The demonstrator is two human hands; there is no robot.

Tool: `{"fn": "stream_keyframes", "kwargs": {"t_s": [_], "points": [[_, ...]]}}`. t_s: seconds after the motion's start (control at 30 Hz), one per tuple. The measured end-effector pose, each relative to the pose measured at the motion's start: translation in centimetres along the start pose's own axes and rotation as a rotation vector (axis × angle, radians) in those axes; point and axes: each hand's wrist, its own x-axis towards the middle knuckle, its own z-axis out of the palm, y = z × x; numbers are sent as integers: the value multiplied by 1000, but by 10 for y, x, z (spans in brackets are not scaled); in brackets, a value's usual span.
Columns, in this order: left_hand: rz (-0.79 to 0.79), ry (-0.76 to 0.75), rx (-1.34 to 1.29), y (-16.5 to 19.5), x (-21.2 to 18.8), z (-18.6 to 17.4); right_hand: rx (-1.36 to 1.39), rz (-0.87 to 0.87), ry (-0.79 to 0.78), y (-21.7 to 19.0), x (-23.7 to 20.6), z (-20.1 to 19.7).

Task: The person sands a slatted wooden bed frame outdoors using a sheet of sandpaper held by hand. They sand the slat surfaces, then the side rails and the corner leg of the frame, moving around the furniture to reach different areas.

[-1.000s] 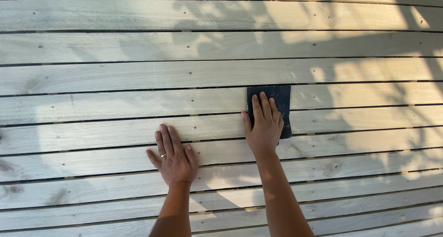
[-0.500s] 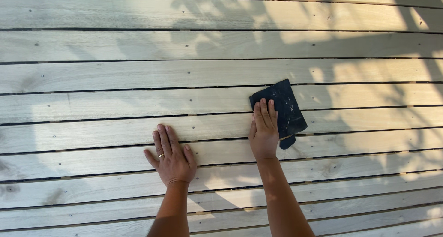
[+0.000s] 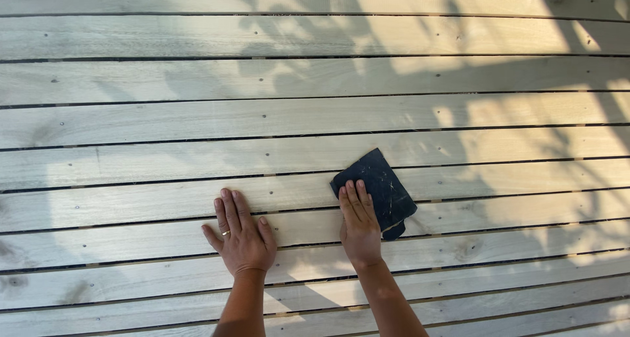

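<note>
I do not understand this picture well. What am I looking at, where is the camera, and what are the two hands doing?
There is no machine here. A person wears a camera on the head, and it looks down at that person's own two bare hands. The surface is a deck of pale wooden boards with narrow gaps and small screw heads; leaf shadows fall across it. The left hand lies flat on the boards, fingers spread, holding nothing; a ring is on one finger. The right hand presses flat on a dark sheet, which looks like sandpaper, lying tilted on the boards. It is pressed down, not gripped.
</note>
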Motion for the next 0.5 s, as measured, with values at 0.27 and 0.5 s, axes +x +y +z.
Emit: {"fn": "stream_keyframes", "kwargs": {"t_s": [0.27, 0.5], "points": [[4, 26, -12, -1, 0, 3, -5, -40, 52, 7, 17, 9], [-2, 27, -18, -2, 0, 5, 4, -73, 52, 9, 14, 7]]}}
